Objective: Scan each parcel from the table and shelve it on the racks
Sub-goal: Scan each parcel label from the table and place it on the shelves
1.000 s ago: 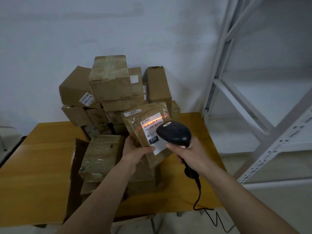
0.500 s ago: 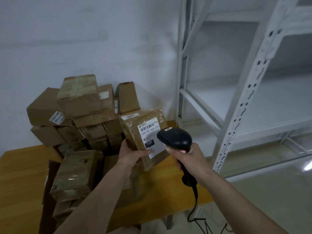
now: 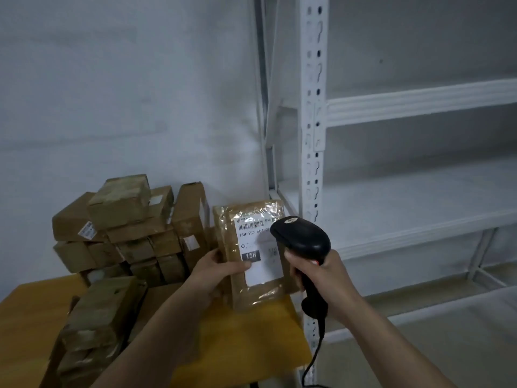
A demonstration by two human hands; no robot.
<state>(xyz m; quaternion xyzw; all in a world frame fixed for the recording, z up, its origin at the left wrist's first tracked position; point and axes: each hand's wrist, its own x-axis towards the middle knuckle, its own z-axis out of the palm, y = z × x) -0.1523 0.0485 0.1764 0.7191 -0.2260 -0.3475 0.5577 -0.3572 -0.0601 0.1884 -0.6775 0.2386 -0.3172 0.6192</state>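
Parcel (image 3: 253,254) w/ label (image 3: 258,247) reading "15H" is gripped upright by left hand (image 3: 216,271), thumb on label. Scanner (image 3: 303,247) is clasped by right hand (image 3: 326,281), just right of parcel.

Dim, flat indoor light, cool grey-blue cast; source not visible. Wall (image 3: 126,93) evenly lit, faint mottling. Soft shadows under shelf boards of rack (image 3: 419,105) at right; dark gaps between far boxes (image 3: 134,228). Glare on clear tape of held parcel (image 3: 251,256), small highlights at top and lower edge; label print partly legible, lower lines smeared. Slight motion blur overall, near-left boxes softest. Wide-angle bowing: rack upright and shelves curve toward right edge. Table (image 3: 237,340) warm yellow, muted.
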